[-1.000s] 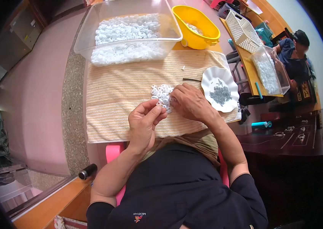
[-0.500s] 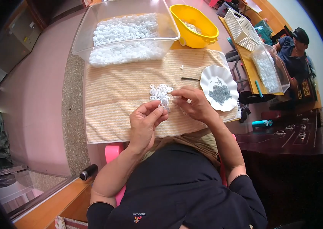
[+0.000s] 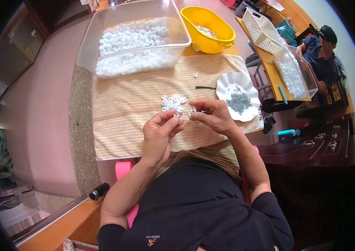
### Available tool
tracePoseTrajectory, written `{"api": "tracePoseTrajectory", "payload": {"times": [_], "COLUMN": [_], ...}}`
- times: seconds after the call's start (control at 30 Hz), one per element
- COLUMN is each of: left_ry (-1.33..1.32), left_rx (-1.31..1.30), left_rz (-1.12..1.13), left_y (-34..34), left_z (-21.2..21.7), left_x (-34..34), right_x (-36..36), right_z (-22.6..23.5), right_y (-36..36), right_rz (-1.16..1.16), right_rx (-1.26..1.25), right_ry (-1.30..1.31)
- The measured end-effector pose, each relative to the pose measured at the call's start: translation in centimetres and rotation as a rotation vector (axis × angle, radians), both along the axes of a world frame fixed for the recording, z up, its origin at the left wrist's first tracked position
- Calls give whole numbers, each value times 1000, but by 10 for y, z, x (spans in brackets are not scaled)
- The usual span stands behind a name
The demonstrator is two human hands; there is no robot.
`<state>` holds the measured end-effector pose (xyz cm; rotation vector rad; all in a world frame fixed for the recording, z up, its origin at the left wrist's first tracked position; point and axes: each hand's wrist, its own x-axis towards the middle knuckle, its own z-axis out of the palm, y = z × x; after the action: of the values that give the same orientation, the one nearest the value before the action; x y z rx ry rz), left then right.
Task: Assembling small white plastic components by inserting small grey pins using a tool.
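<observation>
My left hand [image 3: 159,131] is closed, thumb and forefinger pinching a small white plastic piece with a ring-shaped end [image 3: 177,115]. Just across from it, the fingers of my right hand [image 3: 216,118] grip another small white holed piece [image 3: 192,111]. The two pieces are close together but apart. Beyond my left fingertips lies a loose pile of white holed pieces [image 3: 172,101] on a striped towel [image 3: 123,108]. A few more white bits show partly under my right hand. To its right, a white wavy-edged plate [image 3: 250,90] bears small dark grey pieces [image 3: 238,103].
A big clear bin [image 3: 181,44] full of white pieces and a yellow tub [image 3: 223,44] stand at the back. A thin black stick [image 3: 205,87] lies beside the plate. At the right, a person [image 3: 317,56] sits by another table with a white basket [image 3: 265,35] and clear box [image 3: 307,79].
My right hand has drawn back slightly from the pile and now shows a white piece in its fingers. The left hand keeps its pinch in nearly the same place.
</observation>
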<state>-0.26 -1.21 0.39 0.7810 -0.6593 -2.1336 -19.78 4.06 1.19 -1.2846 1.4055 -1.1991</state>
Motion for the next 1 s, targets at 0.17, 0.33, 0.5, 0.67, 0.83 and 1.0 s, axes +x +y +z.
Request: {"api": "tracePoseTrajectory", "payload": {"times": [0.17, 0.33, 0.5, 0.67, 0.83, 1.0], "left_ry": [7, 2, -9, 4, 9, 13], "left_rx": [19, 22, 21, 18, 13, 0], "left_rz": [-28, -62, -72, -93, -108, -117], "left_y": [0, 1, 2, 2, 2, 2], "left_z": [0, -2, -3, -8, -5, -5], "left_x": [-5, -8, -10, -11, -11, -9], "right_x": [-6, -6, -3, -1, -2, 2], "right_z": [-5, -6, -8, -11, -18, -15], "right_y": [5, 9, 10, 12, 11, 11], "right_rz": [-3, -20, -28, -23, -4, 6], "right_rx": [35, 58, 60, 79, 90, 108], "right_ry": [-175, -213, -260, -195, -276, -295]}}
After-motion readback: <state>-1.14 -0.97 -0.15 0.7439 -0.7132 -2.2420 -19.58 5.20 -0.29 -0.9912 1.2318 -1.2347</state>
